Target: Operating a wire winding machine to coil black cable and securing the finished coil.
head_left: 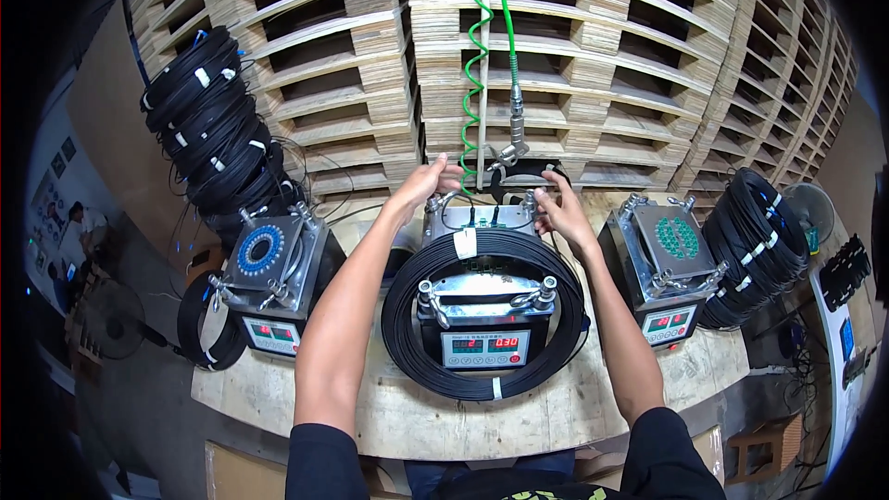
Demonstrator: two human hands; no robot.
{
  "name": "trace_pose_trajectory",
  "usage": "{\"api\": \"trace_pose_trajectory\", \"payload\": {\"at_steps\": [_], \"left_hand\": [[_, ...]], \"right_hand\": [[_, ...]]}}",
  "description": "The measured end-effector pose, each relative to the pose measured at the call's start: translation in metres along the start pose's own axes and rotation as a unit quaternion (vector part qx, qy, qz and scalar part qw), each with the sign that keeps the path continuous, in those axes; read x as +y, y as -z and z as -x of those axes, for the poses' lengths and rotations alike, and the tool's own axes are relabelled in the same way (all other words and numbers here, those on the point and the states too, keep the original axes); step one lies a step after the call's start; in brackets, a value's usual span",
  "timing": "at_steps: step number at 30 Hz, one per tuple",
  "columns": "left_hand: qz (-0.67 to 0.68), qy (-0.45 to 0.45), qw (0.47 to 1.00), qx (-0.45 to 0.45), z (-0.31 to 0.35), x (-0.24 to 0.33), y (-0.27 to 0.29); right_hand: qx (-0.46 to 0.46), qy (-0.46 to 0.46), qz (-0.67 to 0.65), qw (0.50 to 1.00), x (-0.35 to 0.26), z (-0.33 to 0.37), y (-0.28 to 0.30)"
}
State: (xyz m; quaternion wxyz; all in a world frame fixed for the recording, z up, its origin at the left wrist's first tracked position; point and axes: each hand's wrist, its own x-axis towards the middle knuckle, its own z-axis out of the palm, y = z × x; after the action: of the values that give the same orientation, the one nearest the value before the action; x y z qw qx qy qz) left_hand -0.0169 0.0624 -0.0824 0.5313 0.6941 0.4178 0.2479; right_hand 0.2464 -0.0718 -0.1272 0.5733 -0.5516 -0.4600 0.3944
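A large coil of black cable with white ties hangs around the middle polishing-type machine, which has a metal top plate, clamp posts and a lit red display. Beyond the coil, both my arms reach over the machine's back. My left hand is at the back left corner, its fingers stretched out near the green coiled hose. Across from it, my right hand is raised at the back right corner with fingers apart and slightly bent. Between them, thin black leads run to the machine's rear; their far ends are hard to make out.
Similar machines stand at left and right, carrying blue and green round pieces. Stacked cable coils rise at back left; more coils lean at right. A green air hose with metal nozzle hangs before wooden pallets.
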Motion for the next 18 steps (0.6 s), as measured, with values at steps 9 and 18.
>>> {"api": "trace_pose_trajectory", "payload": {"at_steps": [9,18], "left_hand": [[0.414,0.026,0.907,0.073,-0.028,-0.070,-0.003],[0.411,0.106,0.881,0.208,-0.020,-0.083,-0.005]], "right_hand": [[-0.082,0.044,0.172,0.981,0.002,0.004,-0.006],[-0.030,0.097,0.219,0.970,0.015,0.002,0.001]]}}
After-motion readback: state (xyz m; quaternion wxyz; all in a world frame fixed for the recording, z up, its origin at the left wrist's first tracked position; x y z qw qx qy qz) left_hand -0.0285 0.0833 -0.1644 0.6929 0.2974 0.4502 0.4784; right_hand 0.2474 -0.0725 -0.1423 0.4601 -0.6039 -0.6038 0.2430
